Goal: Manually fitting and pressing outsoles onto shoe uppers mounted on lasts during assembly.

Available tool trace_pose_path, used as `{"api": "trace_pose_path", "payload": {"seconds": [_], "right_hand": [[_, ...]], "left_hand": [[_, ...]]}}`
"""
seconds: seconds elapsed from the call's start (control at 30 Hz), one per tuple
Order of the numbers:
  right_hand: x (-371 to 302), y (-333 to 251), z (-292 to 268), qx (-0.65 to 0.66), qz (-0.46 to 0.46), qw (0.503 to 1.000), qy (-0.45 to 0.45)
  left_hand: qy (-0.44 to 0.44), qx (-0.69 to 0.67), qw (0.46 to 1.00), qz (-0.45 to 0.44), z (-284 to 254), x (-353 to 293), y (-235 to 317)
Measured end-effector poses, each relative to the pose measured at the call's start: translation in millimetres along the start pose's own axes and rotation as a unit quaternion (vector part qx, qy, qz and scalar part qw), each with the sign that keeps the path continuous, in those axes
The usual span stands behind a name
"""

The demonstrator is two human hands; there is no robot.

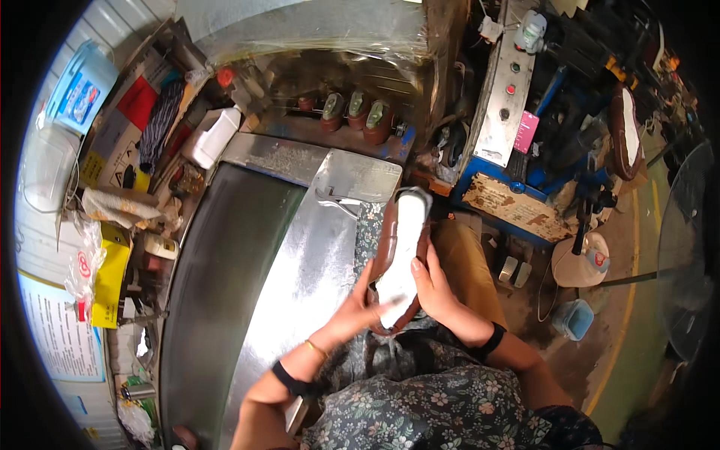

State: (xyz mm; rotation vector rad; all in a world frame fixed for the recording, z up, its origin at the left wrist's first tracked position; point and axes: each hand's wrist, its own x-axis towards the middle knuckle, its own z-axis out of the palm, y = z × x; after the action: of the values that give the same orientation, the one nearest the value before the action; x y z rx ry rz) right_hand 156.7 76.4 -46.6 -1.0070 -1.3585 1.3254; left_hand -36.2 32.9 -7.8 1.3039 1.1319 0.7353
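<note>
In front of my body I hold a brown leather shoe upper (pixel 386 244) with its white bottom facing up, tilted lengthwise away from me. My right hand (pixel 439 289) grips its right side, thumb lying on the white bottom. My left hand (pixel 352 311) is closed around the near left side. Its fingertips are blurred over the near end of the white bottom. A pliers-like metal tool (pixel 337 201) lies just beyond, on the metal worktop (pixel 300 262).
A dark belt (pixel 225 285) runs along the left. Several shoes on green lasts (pixel 356 109) stand in the opening ahead. On the right are a machine with a button panel (pixel 506 90), another brown shoe (pixel 625 135), a stool (pixel 577 262) and a blue bucket (pixel 576 321).
</note>
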Motion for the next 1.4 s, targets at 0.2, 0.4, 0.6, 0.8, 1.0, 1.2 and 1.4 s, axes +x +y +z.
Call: {"api": "trace_pose_path", "payload": {"seconds": [0.2,0.4,0.6,0.8,1.0,1.2,1.4], "right_hand": [[16.6,-34.0,-79.3,0.328,0.053,0.943,0.021],[17.6,-48.1,-32.1,0.133,0.217,0.917,-0.306],[2.5,38.4,-51.5,0.045,0.434,0.888,-0.143],[-2.3,18.7,-3.2,0.02,0.309,0.948,0.069],[15.4,0.1,8.3,-0.414,0.093,0.905,0.032],[45.4,6.7,12.6,-0.616,-0.094,0.781,0.045],[54.3,18.1,-5.4,-0.638,-0.164,0.752,0.021]], "left_hand": [[0.059,-0.155,0.978,0.123,-36.1,-63.8,55.7],[0.289,-0.293,0.896,0.168,14.0,-25.0,20.3],[0.104,-0.528,0.834,-0.121,29.9,37.2,1.7],[0.156,-0.417,0.885,-0.132,34.4,52.5,-31.5],[0.254,-0.337,0.894,-0.148,36.6,65.7,-33.1],[0.413,-0.208,0.88,-0.113,58.0,76.3,-41.8],[0.42,-0.115,0.893,-0.114,62.1,77.1,-42.6]]}}
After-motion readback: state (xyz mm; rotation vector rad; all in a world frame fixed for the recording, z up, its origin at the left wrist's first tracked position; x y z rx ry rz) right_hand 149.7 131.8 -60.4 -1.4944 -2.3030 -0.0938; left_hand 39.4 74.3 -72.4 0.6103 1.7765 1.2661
